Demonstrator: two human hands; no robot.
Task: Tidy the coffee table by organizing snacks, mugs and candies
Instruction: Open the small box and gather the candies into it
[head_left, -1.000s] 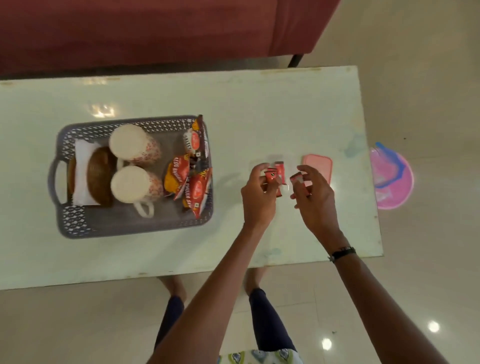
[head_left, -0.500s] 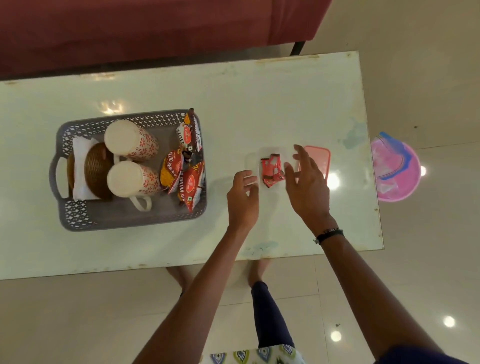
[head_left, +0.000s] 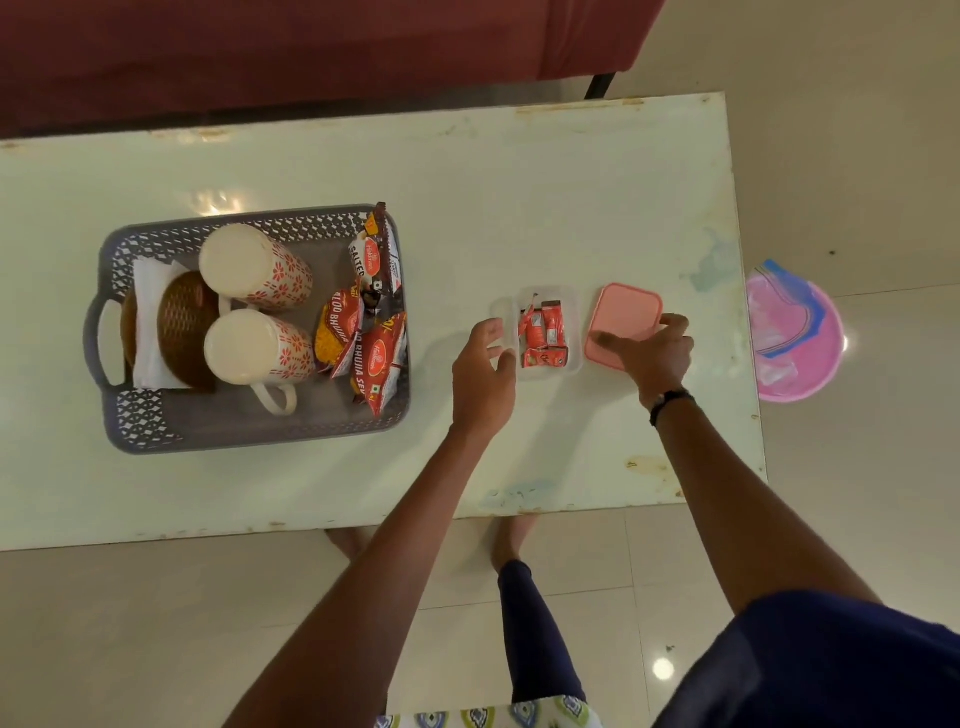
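Note:
A small clear container (head_left: 551, 292) on the table holds several red candies (head_left: 543, 335). My left hand (head_left: 483, 376) holds the container's left edge between fingers and thumb. Just right of it lies a pink lid (head_left: 626, 312); my right hand (head_left: 657, 353) grips it, thumb on top and fingers over its right edge. At the left stands a grey basket (head_left: 249, 439) with two upside-down flowered mugs (head_left: 254, 270) (head_left: 260, 349), red and orange snack packets (head_left: 370, 338), and a brown woven piece (head_left: 184, 322) on white napkins.
The pale table (head_left: 519, 197) ends close to the right of the lid. A pink plastic item (head_left: 797, 338) lies on the floor beyond that edge. A red sofa (head_left: 311, 47) runs along the far side. My feet are under the near edge.
The candies that both hands held a second ago now lie in the clear container. My left hand went to the container's left edge, and my right hand moved right onto the pink lid.

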